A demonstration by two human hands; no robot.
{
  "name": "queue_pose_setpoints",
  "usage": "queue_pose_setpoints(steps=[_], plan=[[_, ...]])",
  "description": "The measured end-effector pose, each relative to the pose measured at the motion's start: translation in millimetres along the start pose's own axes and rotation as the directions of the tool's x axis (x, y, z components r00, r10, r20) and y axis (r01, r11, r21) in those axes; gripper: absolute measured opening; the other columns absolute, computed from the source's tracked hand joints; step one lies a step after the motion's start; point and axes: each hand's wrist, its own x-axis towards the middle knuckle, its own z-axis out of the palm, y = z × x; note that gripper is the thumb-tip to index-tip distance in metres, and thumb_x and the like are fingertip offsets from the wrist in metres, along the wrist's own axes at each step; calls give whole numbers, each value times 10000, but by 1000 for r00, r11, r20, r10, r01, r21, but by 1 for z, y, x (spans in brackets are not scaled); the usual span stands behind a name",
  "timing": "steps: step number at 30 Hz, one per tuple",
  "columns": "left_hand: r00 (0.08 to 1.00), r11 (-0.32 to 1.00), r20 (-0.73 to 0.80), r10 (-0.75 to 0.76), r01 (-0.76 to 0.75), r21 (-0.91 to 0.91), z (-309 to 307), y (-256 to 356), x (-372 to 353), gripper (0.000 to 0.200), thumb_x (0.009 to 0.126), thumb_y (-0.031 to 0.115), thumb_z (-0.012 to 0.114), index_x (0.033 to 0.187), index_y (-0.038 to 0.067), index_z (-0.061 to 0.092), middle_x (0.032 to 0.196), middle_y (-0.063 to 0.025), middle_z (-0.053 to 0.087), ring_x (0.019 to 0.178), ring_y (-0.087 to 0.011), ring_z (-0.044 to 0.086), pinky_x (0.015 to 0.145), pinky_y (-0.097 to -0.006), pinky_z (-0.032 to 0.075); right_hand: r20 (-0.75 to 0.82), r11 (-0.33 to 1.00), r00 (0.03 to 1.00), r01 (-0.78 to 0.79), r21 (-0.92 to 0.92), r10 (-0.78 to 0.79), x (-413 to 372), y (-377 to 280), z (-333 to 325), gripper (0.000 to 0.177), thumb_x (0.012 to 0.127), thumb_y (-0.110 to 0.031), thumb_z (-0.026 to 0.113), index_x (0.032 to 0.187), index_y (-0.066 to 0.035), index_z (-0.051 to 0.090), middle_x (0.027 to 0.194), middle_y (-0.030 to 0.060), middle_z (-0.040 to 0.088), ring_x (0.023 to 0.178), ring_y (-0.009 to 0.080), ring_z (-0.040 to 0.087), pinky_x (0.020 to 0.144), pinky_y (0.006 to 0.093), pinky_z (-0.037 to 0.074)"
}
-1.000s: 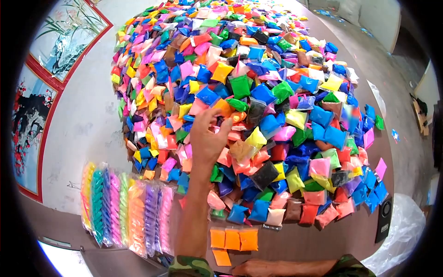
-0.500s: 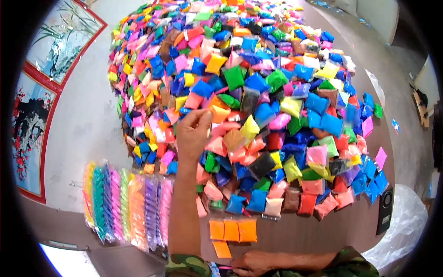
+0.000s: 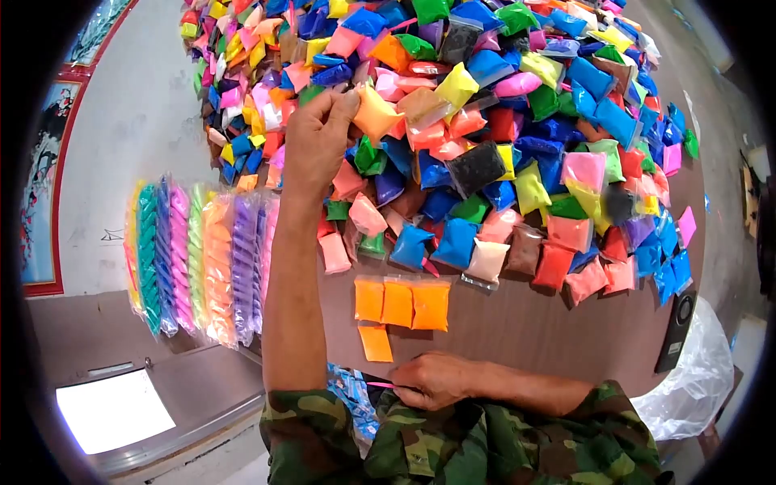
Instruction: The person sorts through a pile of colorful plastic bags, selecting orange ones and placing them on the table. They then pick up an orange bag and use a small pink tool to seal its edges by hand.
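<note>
My left hand [image 3: 319,137] reaches up to the near side of a big heap of small colored packets [image 3: 477,166]. Its thumb and forefinger pinch a light orange packet [image 3: 377,115] by the corner. Close to my body, at the table's front edge, my right hand [image 3: 430,380] is closed, with a thin pink strip [image 3: 380,385] showing at its fingers; how it grips the strip is partly hidden. Between the hands and the heap, three bright orange packets [image 3: 397,304] lie side by side in a row, with one more orange packet [image 3: 375,343] below the left one.
Long clear sleeves of twisted colored packets [image 3: 218,267] lie at the left. A black device [image 3: 676,331] sits at the table's right edge, beside a clear plastic bag [image 3: 695,380]. Blue-and-white wrapping [image 3: 353,396] shows near my lap. Framed pictures [image 3: 42,178] hang on the left wall.
My left hand now holds a light orange packet, drawn from the heap toward me. The view has tilted down, so the heap appears higher. My right hand stays near the table edge.
</note>
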Motion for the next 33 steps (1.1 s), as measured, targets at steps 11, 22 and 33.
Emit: queue_pose_setpoints(steps=[11,22,33], plan=[[980,989,131,-147,145,21,4,3,1,320,1035,301,679,918,5,711,720,28,605,672,-61,536,593,-263,427,60,998,998,24,55,-27,0,8,2,231,1018,-228,573,918,-21,585,844,243,627,804,461,634,699,546,506],[980,818,-73,186,-113,564,19,-10,90,357,912,346,738,1029,8,741,898,-173,738,822,-337,718,743,-429,542,-31,998,997,65,-8,-66,-2,-10,-9,255,990,-223,577,1038,-3,695,890,282,683,774,485,645,690,551,515],[994,996,-69,89,-87,36,-8,24,53,249,916,112,755,1109,-36,705,970,-49,727,855,-109,680,753,-258,541,45,997,996,74,13,-75,-3,10,3,216,1011,-239,579,1113,-49,589,885,259,655,803,471,646,695,545,516]])
